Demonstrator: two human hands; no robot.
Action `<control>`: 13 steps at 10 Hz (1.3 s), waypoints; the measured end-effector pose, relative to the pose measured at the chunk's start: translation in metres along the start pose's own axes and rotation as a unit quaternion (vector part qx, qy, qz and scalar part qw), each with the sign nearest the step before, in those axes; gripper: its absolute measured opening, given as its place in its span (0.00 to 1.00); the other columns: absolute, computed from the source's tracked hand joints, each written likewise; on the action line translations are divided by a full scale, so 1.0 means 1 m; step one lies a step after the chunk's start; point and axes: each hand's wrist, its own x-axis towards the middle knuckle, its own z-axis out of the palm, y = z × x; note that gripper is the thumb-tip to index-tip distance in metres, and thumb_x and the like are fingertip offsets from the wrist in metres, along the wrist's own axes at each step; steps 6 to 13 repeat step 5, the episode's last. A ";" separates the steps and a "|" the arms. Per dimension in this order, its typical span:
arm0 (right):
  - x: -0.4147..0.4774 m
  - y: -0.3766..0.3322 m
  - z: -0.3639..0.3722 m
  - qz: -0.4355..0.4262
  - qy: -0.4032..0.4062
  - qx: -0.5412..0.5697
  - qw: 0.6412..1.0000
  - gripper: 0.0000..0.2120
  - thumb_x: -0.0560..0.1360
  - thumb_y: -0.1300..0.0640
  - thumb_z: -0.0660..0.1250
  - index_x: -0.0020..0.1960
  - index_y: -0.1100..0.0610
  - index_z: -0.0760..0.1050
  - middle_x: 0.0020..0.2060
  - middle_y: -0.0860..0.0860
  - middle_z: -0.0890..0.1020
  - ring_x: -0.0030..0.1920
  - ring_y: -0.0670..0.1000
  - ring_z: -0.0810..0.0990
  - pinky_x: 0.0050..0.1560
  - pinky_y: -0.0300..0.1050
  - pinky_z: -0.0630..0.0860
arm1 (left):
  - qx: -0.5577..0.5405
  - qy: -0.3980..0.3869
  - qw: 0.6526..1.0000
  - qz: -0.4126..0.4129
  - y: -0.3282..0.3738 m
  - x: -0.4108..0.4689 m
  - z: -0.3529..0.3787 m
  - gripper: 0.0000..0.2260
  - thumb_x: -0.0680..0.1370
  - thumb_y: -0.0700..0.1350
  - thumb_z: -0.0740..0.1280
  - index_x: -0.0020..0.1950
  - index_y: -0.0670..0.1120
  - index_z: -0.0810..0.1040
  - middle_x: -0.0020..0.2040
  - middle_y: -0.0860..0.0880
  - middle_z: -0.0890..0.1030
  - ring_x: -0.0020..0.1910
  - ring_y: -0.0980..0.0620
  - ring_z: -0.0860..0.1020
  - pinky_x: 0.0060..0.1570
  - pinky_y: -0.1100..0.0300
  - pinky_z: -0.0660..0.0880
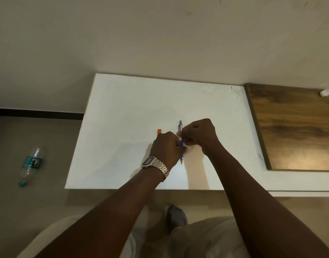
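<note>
Slim silver-and-blue click pen (180, 127): gripped by left hand (165, 148) and right hand (199, 134), fingers curled round it. Risk: halves may separate suddenly, inner parts scattering beneath hands.

Dim warm room light, bright glare on white board (122, 112), wide-angle edge bending

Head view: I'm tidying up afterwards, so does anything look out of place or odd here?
Yes. A clear plastic bottle lies on its side on the floor, left of the white table, and a crumpled white scrap sits on the wooden panel at far right. The left hand and right hand grip the pen.
</note>
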 end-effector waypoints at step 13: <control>-0.003 -0.003 -0.005 0.008 0.027 0.004 1.000 0.12 0.66 0.58 0.82 0.38 0.67 0.84 0.36 0.65 0.87 0.34 0.62 0.88 0.44 0.59 0.88 | 0.006 0.007 1.000 0.010 -0.001 0.002 -0.005 0.14 0.72 0.52 0.78 0.35 0.44 0.83 0.25 0.54 0.73 0.32 0.49 0.74 0.37 0.61 0.68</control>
